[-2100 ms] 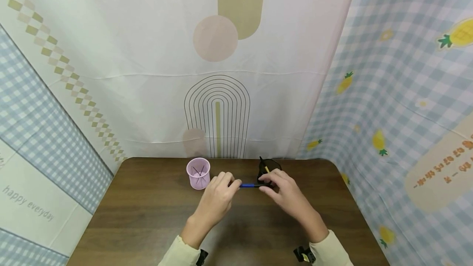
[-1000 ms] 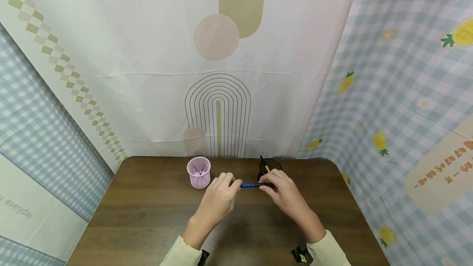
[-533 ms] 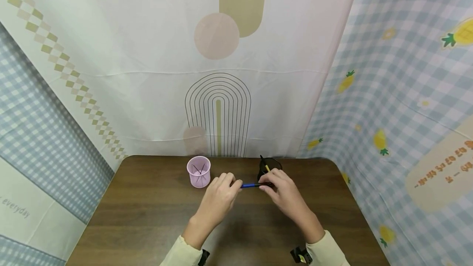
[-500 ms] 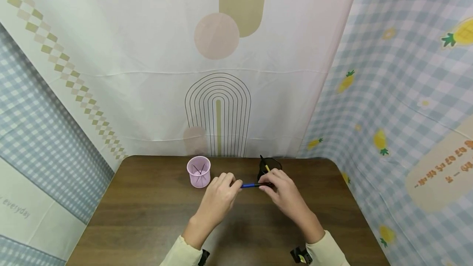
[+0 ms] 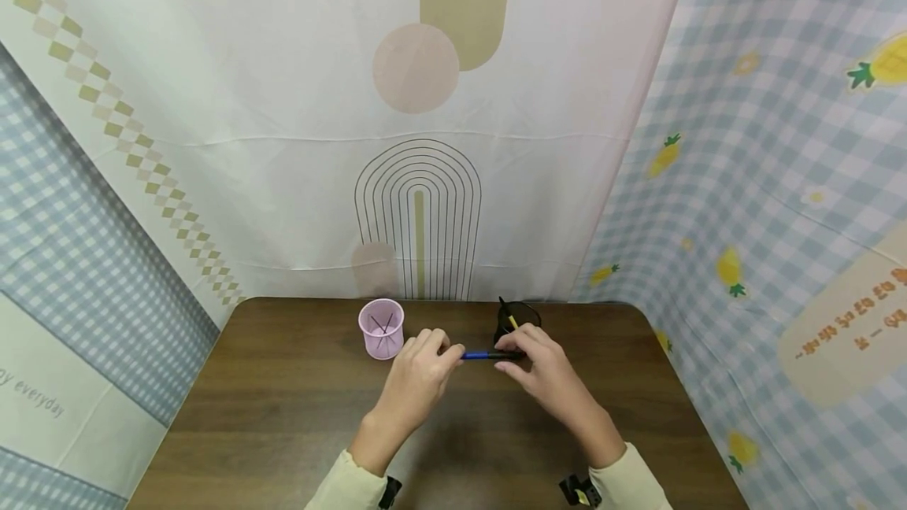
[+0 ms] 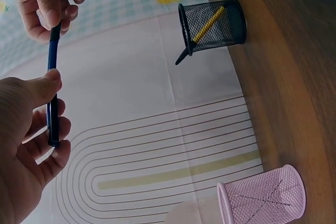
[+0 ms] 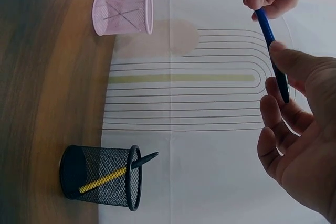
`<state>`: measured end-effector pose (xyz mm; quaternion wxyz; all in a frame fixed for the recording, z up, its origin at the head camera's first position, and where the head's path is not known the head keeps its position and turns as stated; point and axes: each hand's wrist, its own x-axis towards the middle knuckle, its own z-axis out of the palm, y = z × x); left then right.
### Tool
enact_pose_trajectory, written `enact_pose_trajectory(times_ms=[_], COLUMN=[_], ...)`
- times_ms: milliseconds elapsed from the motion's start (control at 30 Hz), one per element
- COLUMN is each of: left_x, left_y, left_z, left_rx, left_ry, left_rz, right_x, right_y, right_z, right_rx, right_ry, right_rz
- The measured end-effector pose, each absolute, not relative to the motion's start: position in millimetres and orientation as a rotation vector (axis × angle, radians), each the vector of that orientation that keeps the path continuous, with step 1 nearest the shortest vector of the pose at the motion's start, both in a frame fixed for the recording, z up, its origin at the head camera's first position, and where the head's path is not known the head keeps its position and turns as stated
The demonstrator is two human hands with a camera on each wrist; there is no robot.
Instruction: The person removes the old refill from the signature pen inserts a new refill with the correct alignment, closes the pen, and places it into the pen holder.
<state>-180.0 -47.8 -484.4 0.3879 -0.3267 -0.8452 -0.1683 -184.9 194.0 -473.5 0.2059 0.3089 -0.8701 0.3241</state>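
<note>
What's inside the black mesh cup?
The black mesh cup holds a leaning yellow pen, its black end poking past the rim. Nothing else shows through the mesh, though its dark bottom is unclear. In the head view, the right hand hides that pen's lower end.

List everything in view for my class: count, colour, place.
Table: one, brown, foreground
Black cup: one, black, table's far side, right
Pink cup: one, pink, table's far side, left
Yellow pen: one, yellow and black, leaning in the black cup
Blue pen: one, blue and black, above the table
White cloth: one, white, printed, behind the table
Checked cloth: two stretches, blue and white, both sides
Sleeves: two, cream, forearms
Wrist gear: two, black, wrists
Left hand: one, bare, holding the blue pen's left end
Right hand: one, bare, holding its right end
</note>
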Motion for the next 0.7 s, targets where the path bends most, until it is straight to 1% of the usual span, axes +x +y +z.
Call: enact_pose_trajectory(times_ms=[300,700], left_x=[-180,-179], left_y=[-47,-47], left_z=[-486,-483], left_rx=[-0.842,-0.845], left_ry=[-2.172,-2.193], left_rz=[-0.425,-0.391], right_x=[-188,-186], right_y=[203,204], right_z=[-468,-466], right_rx=[0.815,0.867], right_ry=[-2.593,-2.609], right_rz=[0.881,0.927])
